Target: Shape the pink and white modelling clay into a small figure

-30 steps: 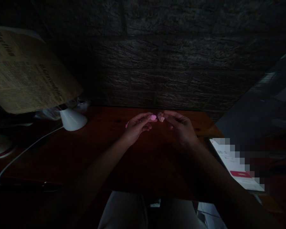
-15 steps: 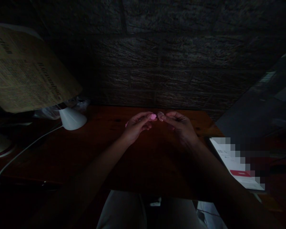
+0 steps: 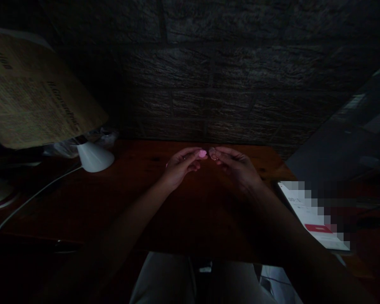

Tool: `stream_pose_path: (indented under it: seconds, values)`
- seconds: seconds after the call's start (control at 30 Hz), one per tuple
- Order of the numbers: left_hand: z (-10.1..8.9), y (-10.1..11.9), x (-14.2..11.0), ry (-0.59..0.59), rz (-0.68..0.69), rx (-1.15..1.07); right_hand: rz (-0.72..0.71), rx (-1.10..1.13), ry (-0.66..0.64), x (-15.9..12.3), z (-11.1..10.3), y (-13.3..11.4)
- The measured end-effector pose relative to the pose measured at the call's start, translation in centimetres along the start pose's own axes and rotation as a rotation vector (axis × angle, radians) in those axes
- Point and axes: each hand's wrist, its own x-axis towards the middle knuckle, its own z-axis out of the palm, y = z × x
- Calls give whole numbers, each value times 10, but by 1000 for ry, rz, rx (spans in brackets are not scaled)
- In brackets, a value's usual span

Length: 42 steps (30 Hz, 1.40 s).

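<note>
The scene is very dark. Above a reddish wooden table (image 3: 139,198), my left hand (image 3: 180,166) pinches a small pink piece (image 3: 202,153) between thumb and fingertips. My right hand (image 3: 236,166) faces it, fingers curled, pinching a paler pink bit (image 3: 213,153) at its tips. The two pieces almost touch. What the pieces are cannot be made out.
A white lamp base (image 3: 93,157) with a white cord (image 3: 28,202) stands at the left, under a printed newspaper-like sheet (image 3: 34,101). A phone with a lit screen (image 3: 313,215) lies at the right. A dark brick wall (image 3: 209,76) rises behind the table.
My right hand's fingertips have closed in a little towards the left hand, so the two pink pieces are nearer each other. Both hands stay at the same spot.
</note>
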Motion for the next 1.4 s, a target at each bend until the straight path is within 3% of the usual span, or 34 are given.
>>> stream_pose_path:
  seconds: [0.23, 0.5, 0.67, 0.87, 1.03, 1.13, 1.27, 1.4]
  values:
    - [0, 0, 0, 10, -1, 5, 47, 84, 38, -2, 1, -1]
    - [-3, -1, 1, 10, 3, 24, 11, 82, -66, -2, -1, 1]
    - [-3, 0, 2, 11, 5, 59, 73, 88, -37, -5, 0, -4]
    - [-8, -11, 2, -101, 79, 386, 95, 55, 6, -4, 0, -5]
    - [-12, -23, -1, -259, 308, 793, 38, 63, -45, -1, 0, 2]
    - [-14, -25, -2, -369, 377, 988, 42, 81, -91, -1, 0, 4]
    - [-15, -24, -2, -390, 393, 1083, 27, 43, -118, 0, 2, 6]
    - [-11, -21, -3, -327, 388, 953, 1, -101, -110, 2, 1, 10]
